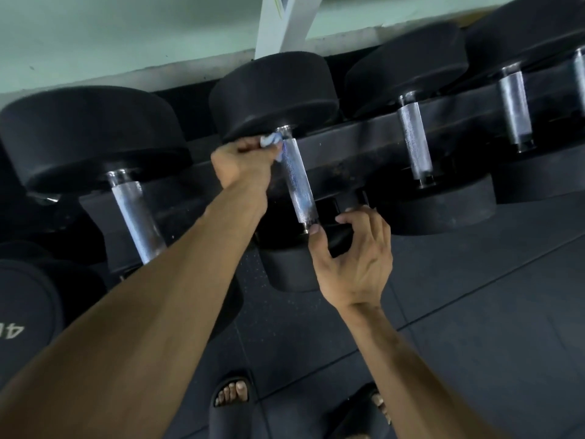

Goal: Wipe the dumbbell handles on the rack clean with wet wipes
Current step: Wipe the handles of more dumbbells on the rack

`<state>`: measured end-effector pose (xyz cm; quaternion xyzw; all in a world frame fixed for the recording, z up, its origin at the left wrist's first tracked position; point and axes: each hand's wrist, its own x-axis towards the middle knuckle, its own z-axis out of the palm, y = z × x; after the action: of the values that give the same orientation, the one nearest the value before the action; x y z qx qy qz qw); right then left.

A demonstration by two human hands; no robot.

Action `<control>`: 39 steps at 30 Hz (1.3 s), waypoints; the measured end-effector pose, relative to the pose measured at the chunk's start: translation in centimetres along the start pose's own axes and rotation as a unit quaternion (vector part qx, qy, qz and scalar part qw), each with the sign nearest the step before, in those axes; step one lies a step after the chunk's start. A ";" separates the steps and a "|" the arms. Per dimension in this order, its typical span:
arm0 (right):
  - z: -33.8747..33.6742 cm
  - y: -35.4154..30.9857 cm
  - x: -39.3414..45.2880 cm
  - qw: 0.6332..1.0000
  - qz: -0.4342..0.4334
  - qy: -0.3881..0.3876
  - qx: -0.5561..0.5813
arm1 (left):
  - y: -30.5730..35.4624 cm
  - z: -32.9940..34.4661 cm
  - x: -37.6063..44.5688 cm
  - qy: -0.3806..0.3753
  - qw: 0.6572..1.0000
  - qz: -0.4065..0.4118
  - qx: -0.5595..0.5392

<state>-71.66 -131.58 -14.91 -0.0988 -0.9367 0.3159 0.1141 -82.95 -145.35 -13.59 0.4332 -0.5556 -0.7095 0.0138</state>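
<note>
Black dumbbells lie in a row on a dark rack [364,134], knurled chrome handles facing the viewer. Left hand [243,160] is curled tight around a crumpled wet wipe [272,142], white with a blue tint, pressed against the far end of the middle dumbbell handle [296,179], just under its far rubber head [272,93]. Right hand [354,258] grips the near rubber head of the same dumbbell, thumb tip touching the near end of the handle, fingers curled over the top edge. A second handle [136,213] lies left of the left hand; two more [414,141] lie right of the right hand. Below the hands: dark floor tiles [474,296], sandalled feet [232,391].
</note>
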 end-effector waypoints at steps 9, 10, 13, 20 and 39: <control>-0.1 0.1 0.0 1.000 -0.012 0.009 0.000 | -2.2 -2.1 -3.0 -0.085 0.994 -0.034 0.061; 0.0 0.1 0.0 1.000 -0.007 0.006 -0.001 | -1.9 -1.8 -2.5 -0.070 0.996 -0.023 0.052; 0.0 0.1 0.0 1.000 -0.011 0.009 0.002 | -2.2 -2.0 -2.6 -0.082 0.992 -0.029 0.096; 0.1 0.1 0.0 1.000 -0.015 0.016 0.011 | -3.2 -3.1 -4.1 -0.130 0.965 -0.006 0.226; -1.2 1.7 0.4 0.994 -0.060 -0.077 0.036 | -3.2 -3.4 -4.6 -0.136 0.959 0.049 0.243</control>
<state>-71.51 -129.48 -14.90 -0.0131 -0.9349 0.3490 0.0636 -76.47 -144.44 -13.41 0.2952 -0.7283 -0.6039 -0.1331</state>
